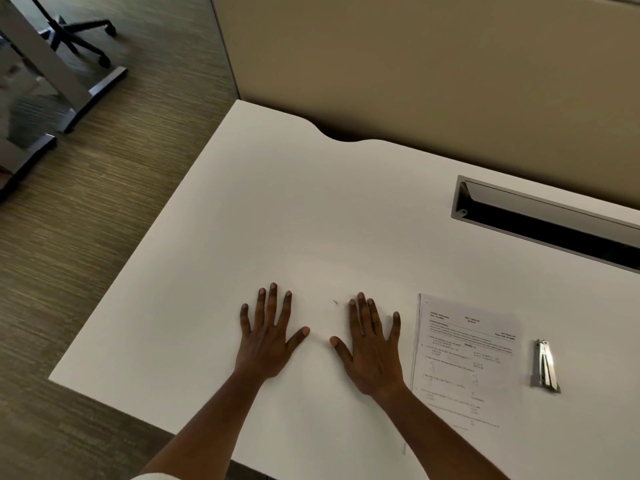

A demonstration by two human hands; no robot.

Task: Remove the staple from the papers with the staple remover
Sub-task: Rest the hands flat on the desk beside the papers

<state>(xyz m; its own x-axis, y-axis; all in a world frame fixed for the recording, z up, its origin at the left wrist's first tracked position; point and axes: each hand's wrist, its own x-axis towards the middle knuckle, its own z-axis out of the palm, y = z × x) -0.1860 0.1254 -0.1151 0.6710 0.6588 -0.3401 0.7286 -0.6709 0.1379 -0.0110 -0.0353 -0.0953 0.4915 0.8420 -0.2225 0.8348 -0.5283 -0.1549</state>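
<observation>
1. The white table (242, 220) fills most of your view.
2. The papers (464, 362) lie flat on it, just right of your right hand (372, 351).
3. Your right hand and your left hand (270, 337) lie flat on the table, fingers straight and spread, holding nothing.
4. The silver staple remover (544, 365) lies right of the papers, not touching them.
5. A tiny dark speck (336, 302) sits by your right fingertips. It is too small to tell what it is.

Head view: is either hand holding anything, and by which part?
Nothing is held. The left hand and right hand lie flat, fingers spread, on the desk; the papers and staple remover lie to their right.
</observation>
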